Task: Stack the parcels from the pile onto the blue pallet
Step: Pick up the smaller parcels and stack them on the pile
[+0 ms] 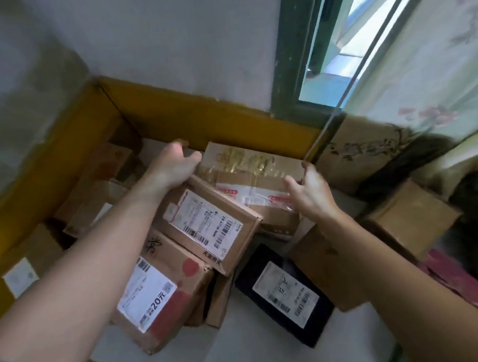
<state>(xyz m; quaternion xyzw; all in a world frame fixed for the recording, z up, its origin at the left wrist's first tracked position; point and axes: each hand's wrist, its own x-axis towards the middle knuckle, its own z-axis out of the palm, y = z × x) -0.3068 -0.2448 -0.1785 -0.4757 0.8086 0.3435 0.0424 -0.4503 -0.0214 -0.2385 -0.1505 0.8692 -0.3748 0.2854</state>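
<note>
taped box [249, 174] rearmost by wall | labelled box [207, 227] before it | flat parcel [283, 293] front-right

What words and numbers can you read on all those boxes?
"20元": on the white label of the front brown box.
"天猫购物", roughly: printed on the edge of the middle box, small and not certain.
Handwritten mark on the front box top: unclear.
Gold characters on the taped back box: blurred.
Barcodes and fine print on the middle box and the black parcel: too small.
</note>
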